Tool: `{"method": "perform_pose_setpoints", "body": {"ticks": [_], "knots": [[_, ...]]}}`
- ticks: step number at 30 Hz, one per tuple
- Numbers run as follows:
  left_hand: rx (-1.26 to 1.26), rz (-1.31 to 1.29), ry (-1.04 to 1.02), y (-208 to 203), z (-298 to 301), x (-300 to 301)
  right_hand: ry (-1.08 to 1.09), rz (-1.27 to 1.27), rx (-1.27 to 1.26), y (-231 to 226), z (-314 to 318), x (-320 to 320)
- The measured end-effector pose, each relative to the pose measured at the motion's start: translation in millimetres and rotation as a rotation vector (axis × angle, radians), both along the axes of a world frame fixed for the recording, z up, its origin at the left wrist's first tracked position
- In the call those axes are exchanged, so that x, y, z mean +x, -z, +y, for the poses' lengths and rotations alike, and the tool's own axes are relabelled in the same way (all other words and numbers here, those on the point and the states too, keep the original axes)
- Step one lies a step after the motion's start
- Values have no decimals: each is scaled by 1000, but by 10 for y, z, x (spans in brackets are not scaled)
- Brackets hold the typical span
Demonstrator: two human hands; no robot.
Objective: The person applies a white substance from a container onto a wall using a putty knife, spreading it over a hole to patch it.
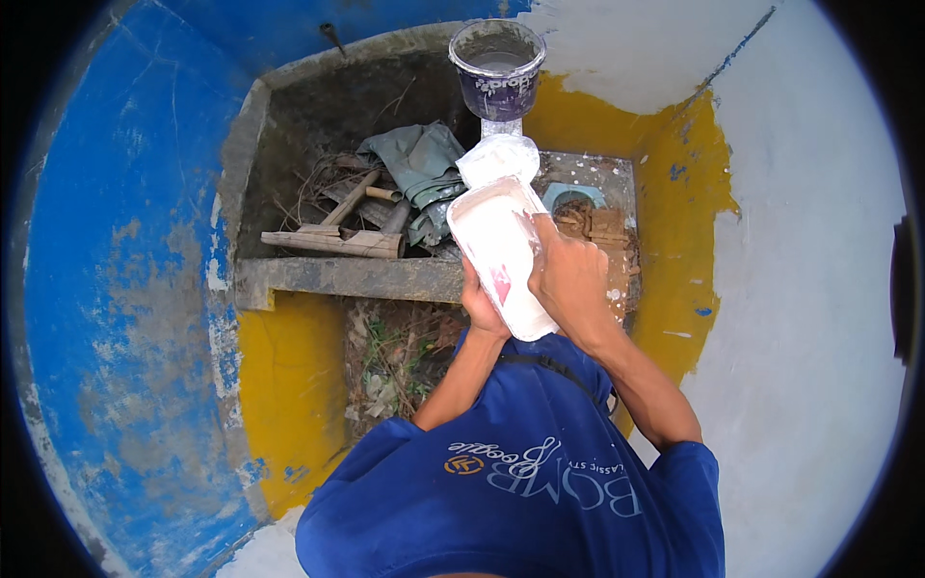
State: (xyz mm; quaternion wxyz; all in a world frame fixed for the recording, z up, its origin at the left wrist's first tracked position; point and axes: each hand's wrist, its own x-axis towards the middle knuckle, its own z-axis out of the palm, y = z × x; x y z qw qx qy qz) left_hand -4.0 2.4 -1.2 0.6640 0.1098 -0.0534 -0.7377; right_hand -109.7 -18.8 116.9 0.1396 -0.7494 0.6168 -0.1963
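Note:
My left hand (482, 304) grips the lower left side of a shallow white tray (462, 207), its thumb along the rim. White paint or paste coats the inside of the tray, and a pinkish-red patch (501, 285) shows through. Over the tray's right edge my right hand (570, 275) is closed, its fingers curled and the index finger pointing inward. Whatever its fingers hold is hidden. Just beyond the tray's far end lies a white, paint-smeared object (497, 161) whose kind I cannot tell. A dark purple bucket (497, 94) with a pale-crusted rim stands farther off.
A concrete slab edge (356, 277) runs across at left. Behind it lie bamboo pieces (332, 242), twigs and a grey-green sheet (416, 159). A light-blue piece (572, 196) and brown broken chunks (607, 231) lie right. Blue (116, 289), yellow and white walls (809, 289) surround me.

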Motion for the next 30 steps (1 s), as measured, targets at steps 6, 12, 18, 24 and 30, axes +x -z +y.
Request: {"method": "perform_pose_setpoints", "body": {"ticks": [6, 12, 18, 24, 30], "knots": [[-45, 33, 17, 57, -63, 75, 5, -103, 122, -114, 57, 41], [23, -63, -19, 60, -125, 94, -91, -234, 35, -153, 58, 69], [26, -10, 33, -59, -88, 41, -144, -99, 47, -114, -83, 116], [46, -44, 44, -25, -126, 90, -193, -78, -7, -175, -60, 136], [59, -11, 16, -60, -133, 113, -172, -104, 67, -220, -50, 151]]}}
